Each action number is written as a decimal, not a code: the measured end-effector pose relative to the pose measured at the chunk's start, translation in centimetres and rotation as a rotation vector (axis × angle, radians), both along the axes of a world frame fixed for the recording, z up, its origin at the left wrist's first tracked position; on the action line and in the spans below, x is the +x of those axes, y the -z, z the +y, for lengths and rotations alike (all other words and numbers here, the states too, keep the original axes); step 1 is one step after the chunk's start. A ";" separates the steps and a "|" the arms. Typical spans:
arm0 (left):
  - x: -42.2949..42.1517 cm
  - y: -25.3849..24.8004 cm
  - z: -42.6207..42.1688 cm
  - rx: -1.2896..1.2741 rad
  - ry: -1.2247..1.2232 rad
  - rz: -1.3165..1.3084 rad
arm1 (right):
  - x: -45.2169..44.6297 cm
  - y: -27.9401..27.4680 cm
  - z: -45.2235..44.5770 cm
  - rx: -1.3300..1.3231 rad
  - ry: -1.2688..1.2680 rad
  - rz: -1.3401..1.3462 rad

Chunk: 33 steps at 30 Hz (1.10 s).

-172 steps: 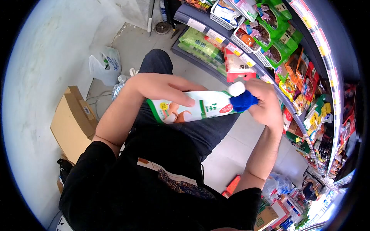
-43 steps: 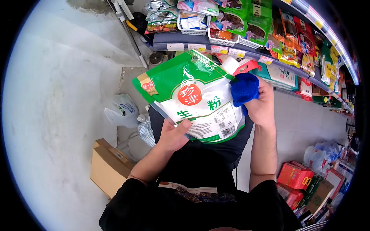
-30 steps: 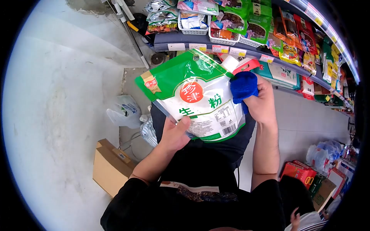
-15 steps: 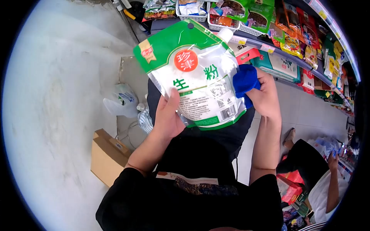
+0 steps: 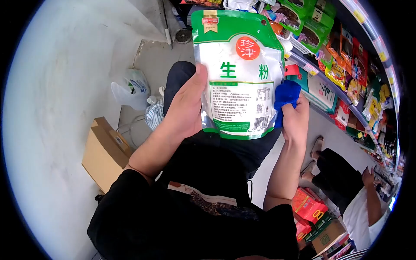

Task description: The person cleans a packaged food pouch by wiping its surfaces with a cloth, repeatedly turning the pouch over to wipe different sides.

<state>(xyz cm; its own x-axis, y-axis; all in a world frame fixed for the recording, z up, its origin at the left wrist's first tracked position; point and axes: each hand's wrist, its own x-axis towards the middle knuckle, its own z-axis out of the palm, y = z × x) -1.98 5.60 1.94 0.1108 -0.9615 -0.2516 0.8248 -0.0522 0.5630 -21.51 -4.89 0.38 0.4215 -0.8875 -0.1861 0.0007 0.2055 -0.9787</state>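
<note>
Holds the pouch (image 5: 245,93) up over the lap (image 5: 252,149), between both hands, printed face toward the head view, long axis running away from the torso, nearly straight up the view. Grips its left edge in the left hand (image 5: 184,108), thumb across the front. Clamps a blue cloth (image 5: 287,96) in the right hand (image 5: 297,121), at the lower right edge. Judging by grip, sits nearer the left hand; cannot tell whether directly touching the right.

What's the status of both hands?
Left hand gripping white-and-green pouch. Right hand holding blue cloth at its edge. Nothing visibly in the way.
</note>
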 end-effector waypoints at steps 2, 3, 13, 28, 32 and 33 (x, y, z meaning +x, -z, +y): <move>0.2 -0.3 0.0 -0.003 0.000 -0.022 | -0.1 0.2 0.1 0.013 -0.021 -0.001; 0.3 -0.3 0.0 -0.003 0.005 -0.012 | -0.1 0.3 0.1 0.018 -0.032 -0.001; 0.7 -0.3 0.2 -0.001 0.029 0.005 | -0.3 1.0 1.0 -0.062 -0.012 -0.003; 1.2 0.1 0.1 0.033 -0.006 -0.015 | -0.6 0.6 1.2 -0.100 -0.141 0.019; 1.1 0.2 0.0 0.027 0.001 -0.015 | -0.7 0.9 1.3 -0.164 -0.099 0.054; 1.1 0.1 0.0 0.022 0.005 -0.012 | -0.6 0.9 1.3 -0.193 -0.086 0.057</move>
